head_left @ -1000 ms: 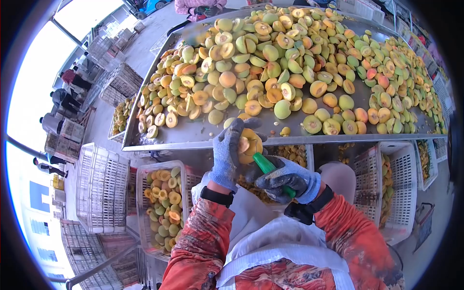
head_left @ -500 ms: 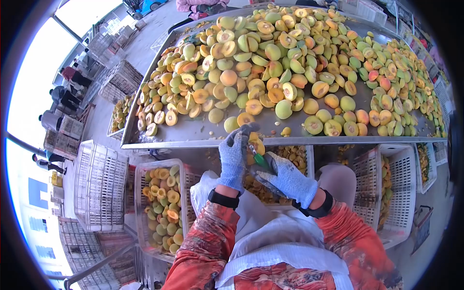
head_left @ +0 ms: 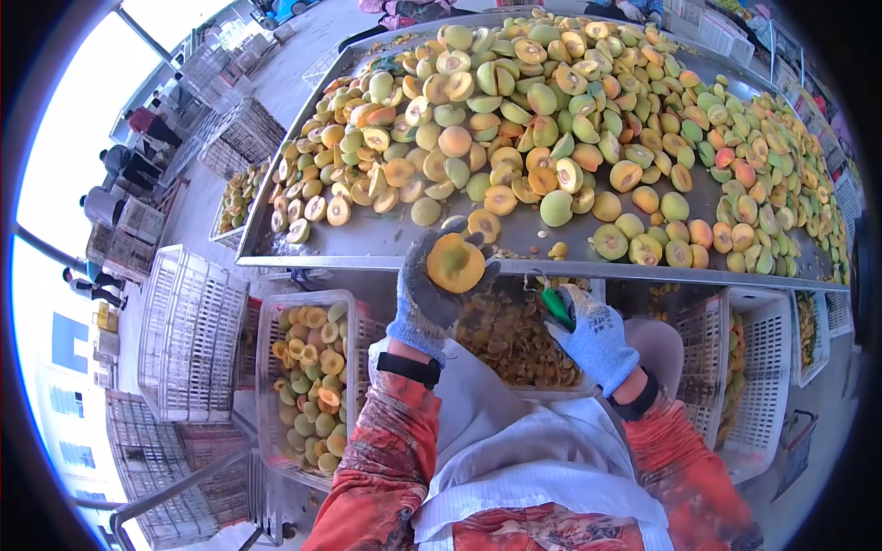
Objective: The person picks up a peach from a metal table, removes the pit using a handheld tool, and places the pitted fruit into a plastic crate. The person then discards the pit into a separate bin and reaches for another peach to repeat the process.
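Observation:
My left hand point(head_left: 421, 298), in a blue glove with a dark palm, is closed around a peach half point(head_left: 456, 264) at the table's front edge. The cut face points up toward me, with a round hollow in the middle and no stone in it. To the right, my right hand point(head_left: 595, 338) grips a green-handled pitting tool point(head_left: 557, 307); its thin metal end points up and left, apart from the fruit. Beyond both hands, a large heap of halved peaches point(head_left: 459, 115) covers much of the metal table point(head_left: 386, 241).
Between my knees stands a crate of stones and scraps point(head_left: 519, 344). A white crate of peach halves point(head_left: 317, 390) is at my left, and another white crate point(head_left: 758, 367) at my right. Stacked crates point(head_left: 191, 340) stand farther left. Other people work across the table and along the left.
My hands have moved apart. The left has brought the peach half's hollowed face into view, and the right has drawn the pitting tool away to the right. The whole view has shifted slightly.

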Demonstrator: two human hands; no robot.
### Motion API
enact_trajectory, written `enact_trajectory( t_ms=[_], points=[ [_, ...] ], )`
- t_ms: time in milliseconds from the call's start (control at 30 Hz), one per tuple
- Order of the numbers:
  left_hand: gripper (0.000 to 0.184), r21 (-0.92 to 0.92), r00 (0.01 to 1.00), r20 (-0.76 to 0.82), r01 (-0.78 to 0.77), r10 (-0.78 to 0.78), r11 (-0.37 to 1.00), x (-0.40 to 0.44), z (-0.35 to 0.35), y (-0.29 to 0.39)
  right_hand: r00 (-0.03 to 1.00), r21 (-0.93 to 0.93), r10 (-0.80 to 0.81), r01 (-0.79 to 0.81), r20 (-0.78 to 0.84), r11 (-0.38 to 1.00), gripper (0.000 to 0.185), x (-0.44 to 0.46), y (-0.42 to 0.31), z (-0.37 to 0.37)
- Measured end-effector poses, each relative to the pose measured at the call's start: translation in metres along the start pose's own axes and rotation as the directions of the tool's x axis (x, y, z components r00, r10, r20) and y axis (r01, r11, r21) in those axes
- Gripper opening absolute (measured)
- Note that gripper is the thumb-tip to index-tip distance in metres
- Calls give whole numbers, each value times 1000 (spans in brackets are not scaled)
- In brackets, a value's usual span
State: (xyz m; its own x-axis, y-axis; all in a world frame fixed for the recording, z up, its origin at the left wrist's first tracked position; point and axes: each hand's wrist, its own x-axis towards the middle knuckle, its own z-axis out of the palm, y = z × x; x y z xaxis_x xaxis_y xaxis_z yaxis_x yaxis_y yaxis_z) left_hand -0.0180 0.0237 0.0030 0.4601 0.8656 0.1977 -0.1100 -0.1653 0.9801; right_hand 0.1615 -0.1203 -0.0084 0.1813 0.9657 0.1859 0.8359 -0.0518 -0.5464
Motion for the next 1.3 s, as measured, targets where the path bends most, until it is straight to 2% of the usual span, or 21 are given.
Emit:
enact_trajectory(
  t_ms=[33, 67, 100, 200, 300, 400, 467, 533, 567, 600, 667, 733, 767, 833, 867, 933, 1000, 1067, 1200, 1267, 1300],
  points=[
    [43, -442, 985, 23, 162, -170, 882, -2, -1, 4, 999, 40, -30, 31, -23, 999, 50, 5, -16, -8],
    [43, -782, 946, 120, 276, -300, 558, -5, -1, 6, 999, 40, -33, 34, -9, 999, 50, 8, -28, -5],
    [41, -660, 967, 7, 196, -255, 725, -4, 4, 3, 996, -9, -85, 85, -20, 996, 52, 14, -40, -3],
    [34, -661, 974, -31, 148, -223, 736, -14, 13, 5, 971, -167, -229, 216, -62, 962, 53, 23, -53, 7],
    [26, -803, 861, -44, 271, -506, 531, -19, 13, 19, 911, -516, -411, 365, 27, 775, 46, 22, -70, 19],
    [28, -849, 877, -88, 182, -472, 496, -35, 0, 13, 938, -147, -340, 347, 67, 926, 41, 14, -83, 31],
    [24, -313, 946, -305, 6, -107, 950, -49, -12, 13, 943, 81, -323, 317, 81, 945, 39, 10, -91, 45],
    [25, 146, 917, -303, -224, 259, 964, -59, -44, 9, 921, 62, -389, 386, 31, 920, 38, 14, -106, 40],
    [25, -316, 915, -398, -70, -65, 946, -65, -70, 10, 899, 31, -435, 437, -41, 899, 37, 18, -110, 41],
    [24, -722, 861, -333, 30, -385, 691, -78, -100, 17, 988, 476, -146, 107, 45, 873, 39, 20, -97, 50],
    [22, -401, 761, -599, -14, -250, 916, -119, -168, -10, 889, 653, 254, -453, 380, 607, 41, 23, -101, 28],
    [26, 174, 559, -827, 353, -58, 919, -184, -235, -50, 934, 695, 190, -352, 302, 627, 41, 19, -65, 42],
    [32, 415, 497, -866, 646, 61, 641, -223, -263, -70, 968, 727, 130, -247, 214, 641, 41, 18, -49, 38],
    [53, 563, 588, -806, 797, -65, 218, -296, -286, -110, 889, 672, 279, -457, 363, 583, 41, 15, -80, 21],
    [61, 507, 487, -789, 861, -374, 52, -326, -288, -132, 847, 633, 337, -532, 413, 563, 40, 15, -78, 17],
    [57, 500, 450, -710, 864, -542, 63, -339, -287, -135, 942, 595, 200, -326, 270, 734, 38, 9, -52, 34],
    [29, 465, 432, -768, 884, -472, 52, -287, -288, -114, 936, 576, 196, -336, 293, 746, 39, 8, -56, 31],
    [26, 560, 632, -768, 741, -106, 371, -204, -258, -75, 926, 556, 178, -345, 333, 756, 39, 6, -54, 30],
    [29, 562, 920, -375, 129, 112, 817, -33, -162, -49, 920, 509, 205, -360, 335, 782, 41, 7, -50, 22],
    [42, 852, 955, -204, 282, -217, 441, 38, -90, -14, 915, 371, 225, -347, 334, 861, 46, 6, -43, 14],
    [46, 923, 980, -143, 183, -142, 338, 62, -64, -30, 934, 309, 212, -299, 286, 903, 50, 3, -35, 17]
  ],
)
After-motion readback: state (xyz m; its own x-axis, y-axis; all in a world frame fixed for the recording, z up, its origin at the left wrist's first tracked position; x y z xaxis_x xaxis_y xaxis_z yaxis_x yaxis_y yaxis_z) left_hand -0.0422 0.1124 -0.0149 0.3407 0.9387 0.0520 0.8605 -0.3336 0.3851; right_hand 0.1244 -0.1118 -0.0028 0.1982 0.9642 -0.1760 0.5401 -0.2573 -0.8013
